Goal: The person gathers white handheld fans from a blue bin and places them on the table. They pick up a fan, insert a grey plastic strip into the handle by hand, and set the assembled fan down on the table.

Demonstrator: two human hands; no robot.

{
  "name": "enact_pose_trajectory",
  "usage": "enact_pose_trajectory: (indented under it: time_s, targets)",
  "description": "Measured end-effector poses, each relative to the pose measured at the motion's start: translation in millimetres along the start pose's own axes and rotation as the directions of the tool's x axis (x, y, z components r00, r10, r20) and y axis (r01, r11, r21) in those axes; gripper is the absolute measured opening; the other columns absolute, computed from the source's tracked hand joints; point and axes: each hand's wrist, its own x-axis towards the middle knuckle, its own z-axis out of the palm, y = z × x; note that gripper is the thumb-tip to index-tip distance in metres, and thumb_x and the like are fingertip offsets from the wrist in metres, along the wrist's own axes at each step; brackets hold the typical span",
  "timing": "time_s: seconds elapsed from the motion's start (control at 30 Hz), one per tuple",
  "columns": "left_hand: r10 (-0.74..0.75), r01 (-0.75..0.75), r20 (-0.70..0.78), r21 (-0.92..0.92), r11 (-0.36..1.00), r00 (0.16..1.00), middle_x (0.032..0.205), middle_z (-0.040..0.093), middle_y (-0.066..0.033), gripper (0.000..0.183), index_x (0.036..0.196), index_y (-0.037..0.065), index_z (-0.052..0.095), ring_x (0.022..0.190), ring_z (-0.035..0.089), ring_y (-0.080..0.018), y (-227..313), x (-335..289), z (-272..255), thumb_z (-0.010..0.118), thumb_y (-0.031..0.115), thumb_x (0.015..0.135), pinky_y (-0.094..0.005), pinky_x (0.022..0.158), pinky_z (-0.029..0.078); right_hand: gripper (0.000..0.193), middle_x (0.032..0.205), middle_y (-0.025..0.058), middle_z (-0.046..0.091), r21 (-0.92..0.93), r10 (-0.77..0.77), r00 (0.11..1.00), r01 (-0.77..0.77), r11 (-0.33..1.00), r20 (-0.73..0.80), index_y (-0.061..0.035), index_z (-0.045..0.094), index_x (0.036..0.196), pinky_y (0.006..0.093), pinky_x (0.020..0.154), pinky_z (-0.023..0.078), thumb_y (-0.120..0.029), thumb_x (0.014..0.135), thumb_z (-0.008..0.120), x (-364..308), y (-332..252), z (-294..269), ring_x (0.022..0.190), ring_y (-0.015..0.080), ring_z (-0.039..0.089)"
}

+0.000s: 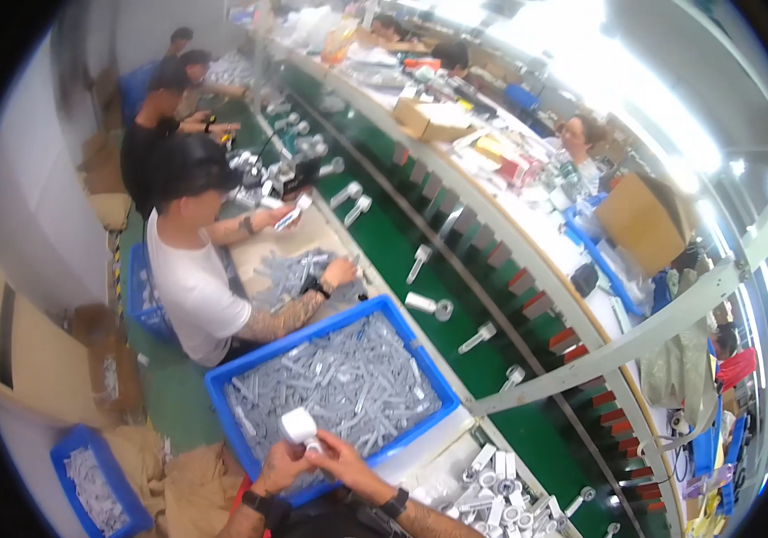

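Note:
Both my hands are closed around the handle of a white handheld device with a blocky head (299,425). My left hand (282,468) grips it from the left, while my right hand (344,464) has its fingers on the lower end. The hands hide most of the handle. They are over the near edge of a blue bin (445,394), which is filled with many small grey plastic strips (330,381). To the right of my right forearm lies a pile of white and silver round-headed devices (501,493).
A green conveyor belt (456,363) carries spaced-out white devices past a metal rail (572,372). A co-worker in a white shirt (196,291) handles parts beyond the bin. Another blue bin (97,484) of pale pieces stands at lower left, by brown paper (191,498).

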Motion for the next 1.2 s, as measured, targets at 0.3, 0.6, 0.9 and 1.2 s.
enact_pose_trajectory:
  time_s: [0.3, 0.6, 0.9, 1.2]
  targets:
    - [0.034, -0.05, -0.289, -0.046, 0.998, 0.957, 0.078, 0.067, 0.0038, 0.024, 0.102, -0.001, 0.079, 0.065, 0.053, -0.0051, 25.3, -12.0, 4.5, 0.076, 0.021, 0.091, -0.0243, 0.058, 0.039, 0.072, 0.139, 0.0134, 0.061, -0.381, -0.367, 0.929, 0.323, 0.866, -0.046, -0.0045, 0.046, 0.154, 0.0384, 0.103, 0.051, -0.023, 0.094, 0.08, -15.7, 21.9, 5.0, 0.119, 0.0244, 0.064]
    - [0.021, -0.057, -0.279, -0.124, 0.991, 0.96, 0.109, 0.075, -0.0012, 0.041, 0.133, 0.0, 0.067, 0.079, 0.058, -0.0023, -1.0, -8.1, 9.2, 0.072, 0.015, 0.095, -0.0203, 0.066, 0.044, 0.056, 0.115, 0.017, 0.065, -0.75, -0.554, 0.832, 0.347, 0.563, -0.03, -0.005, 0.058, 0.138, 0.0394, 0.085, 0.055, -0.017, 0.087, 0.08, -24.8, 2.8, 13.0, 0.102, 0.0346, 0.067]
    - [0.043, -0.076, -0.392, -0.068, 0.995, 0.919, 0.115, 0.074, -0.0049, 0.04, 0.129, -0.005, 0.064, 0.087, 0.062, -0.0066, -3.3, -10.3, 2.4, 0.073, 0.017, 0.096, -0.0244, 0.071, 0.048, 0.033, 0.106, 0.0149, 0.068, -0.71, -0.551, 0.832, 0.422, 0.563, 0.057, -0.0027, 0.064, 0.126, 0.0386, 0.076, 0.053, -0.014, 0.096, 0.07, -7.3, 5.3, 14.4, 0.085, 0.0297, 0.066]
    - [0.014, -0.025, -0.024, -0.575, 0.818, 1.0, 0.133, 0.068, -0.0122, 0.056, 0.149, -0.002, 0.049, 0.108, 0.066, -0.0115, -21.8, -56.1, -29.0, 0.064, 0.024, 0.102, -0.0223, 0.075, 0.046, 0.036, 0.097, -0.0005, 0.068, -0.05, 0.292, 0.879, -0.295, 0.954, 0.377, -0.0025, 0.068, 0.13, 0.0259, 0.071, 0.047, -0.027, 0.102, 0.068, 25.8, 35.7, -10.3, 0.083, 0.0085, 0.058]
